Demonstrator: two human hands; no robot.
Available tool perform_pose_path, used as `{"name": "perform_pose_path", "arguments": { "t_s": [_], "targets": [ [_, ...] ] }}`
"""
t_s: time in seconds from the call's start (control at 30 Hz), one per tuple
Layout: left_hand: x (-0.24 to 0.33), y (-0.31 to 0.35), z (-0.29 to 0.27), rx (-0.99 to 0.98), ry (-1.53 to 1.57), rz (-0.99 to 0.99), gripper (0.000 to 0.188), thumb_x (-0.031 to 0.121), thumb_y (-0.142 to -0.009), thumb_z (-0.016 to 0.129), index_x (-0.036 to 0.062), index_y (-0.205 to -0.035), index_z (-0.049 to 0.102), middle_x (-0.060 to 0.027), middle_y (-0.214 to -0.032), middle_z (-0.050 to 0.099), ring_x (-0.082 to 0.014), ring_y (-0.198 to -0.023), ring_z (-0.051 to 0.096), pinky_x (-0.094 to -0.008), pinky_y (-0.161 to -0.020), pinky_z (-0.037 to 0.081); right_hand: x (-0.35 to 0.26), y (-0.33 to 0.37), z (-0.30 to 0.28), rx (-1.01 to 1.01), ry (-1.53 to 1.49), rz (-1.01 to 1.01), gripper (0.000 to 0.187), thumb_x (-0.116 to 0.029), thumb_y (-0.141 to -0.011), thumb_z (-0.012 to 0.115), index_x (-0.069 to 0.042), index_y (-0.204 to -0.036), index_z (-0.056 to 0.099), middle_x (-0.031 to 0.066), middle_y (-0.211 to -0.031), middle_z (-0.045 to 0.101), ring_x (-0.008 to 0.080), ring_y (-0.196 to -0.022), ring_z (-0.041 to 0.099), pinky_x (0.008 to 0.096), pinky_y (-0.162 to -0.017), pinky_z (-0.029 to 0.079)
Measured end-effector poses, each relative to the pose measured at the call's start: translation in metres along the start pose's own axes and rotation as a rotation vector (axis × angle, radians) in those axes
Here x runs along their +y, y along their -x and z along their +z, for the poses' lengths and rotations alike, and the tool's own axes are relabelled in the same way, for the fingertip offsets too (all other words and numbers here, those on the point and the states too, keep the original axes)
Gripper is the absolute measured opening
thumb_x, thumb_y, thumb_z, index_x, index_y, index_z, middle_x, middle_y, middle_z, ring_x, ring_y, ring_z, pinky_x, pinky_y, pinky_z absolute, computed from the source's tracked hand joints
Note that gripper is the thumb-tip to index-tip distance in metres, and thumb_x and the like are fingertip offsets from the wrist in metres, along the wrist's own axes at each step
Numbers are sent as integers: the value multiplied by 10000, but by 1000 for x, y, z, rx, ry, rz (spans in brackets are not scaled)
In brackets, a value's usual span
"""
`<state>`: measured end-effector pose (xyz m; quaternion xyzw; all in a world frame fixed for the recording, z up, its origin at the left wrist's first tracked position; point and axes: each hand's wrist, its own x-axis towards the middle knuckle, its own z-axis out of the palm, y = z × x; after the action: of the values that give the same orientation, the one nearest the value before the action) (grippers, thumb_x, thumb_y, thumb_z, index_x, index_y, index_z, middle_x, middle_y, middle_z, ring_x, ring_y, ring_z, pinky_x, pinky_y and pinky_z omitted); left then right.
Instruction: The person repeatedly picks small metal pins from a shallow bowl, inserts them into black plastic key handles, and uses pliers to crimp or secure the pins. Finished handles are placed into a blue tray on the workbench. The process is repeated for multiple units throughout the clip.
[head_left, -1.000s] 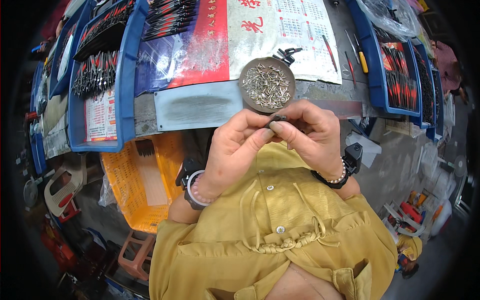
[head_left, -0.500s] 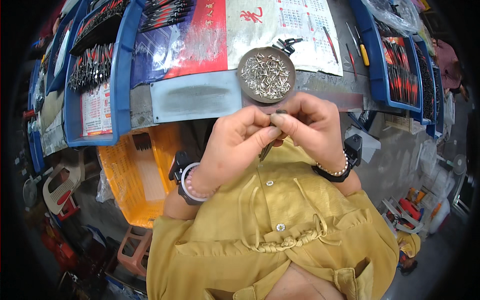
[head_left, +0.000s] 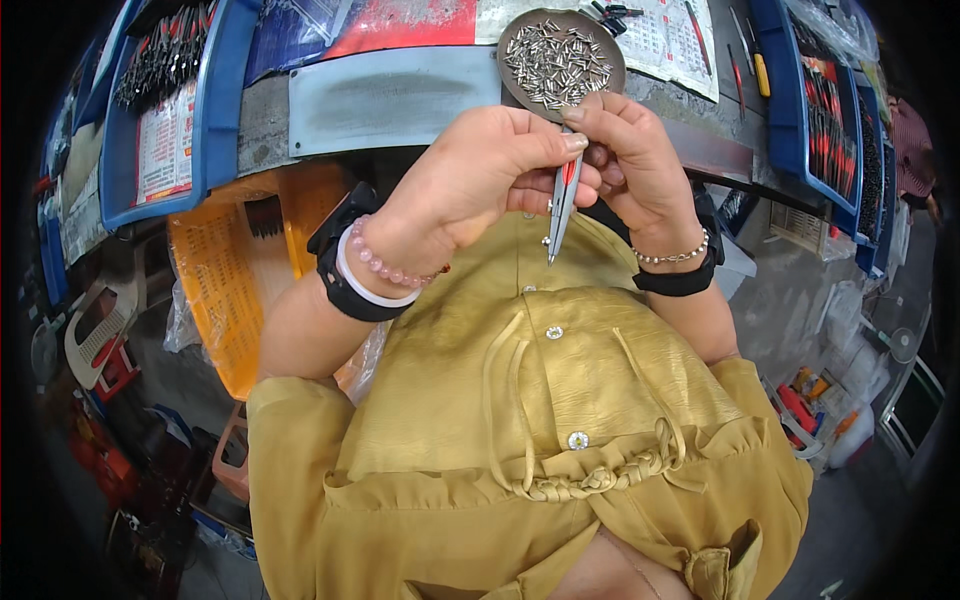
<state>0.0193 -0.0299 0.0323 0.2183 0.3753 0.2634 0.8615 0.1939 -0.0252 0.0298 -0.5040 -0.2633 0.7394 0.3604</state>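
At left hand (head_left: 497,160) | pointed tool (head_left: 561,208) | tip bodyward | long axis aslant

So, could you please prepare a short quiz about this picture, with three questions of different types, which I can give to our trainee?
1. True or false: the yellow-handled screwdriver lies to the right of the round dish of small metal pins.

2. Choose one. The compass-like tool in the left hand points its free tip toward:
A. the round dish
B. the mustard-yellow blouse
C. the blue bin at the left

3. Fill in the blank: the pink beaded bracelet is on the person's ____ wrist.

Key: 1. True. 2. B. 3. left.
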Motion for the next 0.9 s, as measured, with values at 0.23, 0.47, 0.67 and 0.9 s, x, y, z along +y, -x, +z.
{"name": "perform_pose_path", "arguments": {
  "t_s": [0.23,0.47,0.67,0.9],
  "targets": [
    [-2,0,-1,21,33,-19,177,151,-912,609,-24,-933,602,-139,-922,680,-186,-790,701,-231,-679,576,6,-2,0,21,0,-3,169,-134,-843,657,-79,-710,566,-29,-577,486,27,-415,362,186,-390,241],
    [-3,0,-1,9,26,-24,172,157,-916,604,-15,-929,603,-137,-919,683,-190,-793,699,-248,-687,574,7,2,1,44,25,-44,173,-135,-836,659,-80,-702,563,-37,-560,482,28,-418,363,192,-391,236],
    [-7,2,2,-23,36,58,180,166,-931,582,-13,-947,597,-143,-924,685,-198,-800,693,-267,-701,564,4,3,5,79,32,-159,172,-109,-825,654,-83,-690,551,-53,-559,472,16,-424,366,190,-395,234],
    [-15,-7,14,-71,466,11,420,367,-1006,394,-21,-1057,547,-162,-923,679,-245,-799,687,-316,-697,579,-14,10,6,-65,-92,-148,168,-73,-864,634,-48,-727,539,-19,-573,513,36,-417,444,179,-383,324]
  ]
}}
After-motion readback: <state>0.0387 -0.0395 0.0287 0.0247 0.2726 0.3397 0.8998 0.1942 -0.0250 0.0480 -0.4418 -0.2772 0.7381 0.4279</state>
